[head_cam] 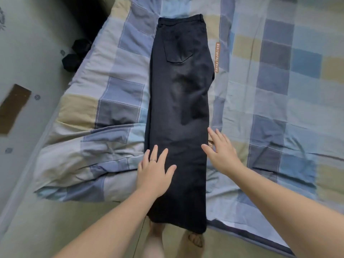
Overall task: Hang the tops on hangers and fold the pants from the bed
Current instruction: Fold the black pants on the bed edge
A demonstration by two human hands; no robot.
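Observation:
A pair of black pants (178,101) lies lengthwise on the bed, folded leg over leg, waistband at the far end and hems hanging over the near edge. A back pocket faces up. My left hand (154,170) rests flat on the left side of the lower leg, fingers straight and spread. My right hand (220,148) lies flat at the right edge of the leg, fingers spread, partly on the quilt. Neither hand grips the fabric. No tops or hangers are in view.
A checked blue, grey and beige quilt (279,90) covers the bed, bunched at the left near corner. Pale floor lies left and near, with dark objects (74,56) beside the bed and a brown board (13,107) at far left. My bare feet (193,239) stand below the hems.

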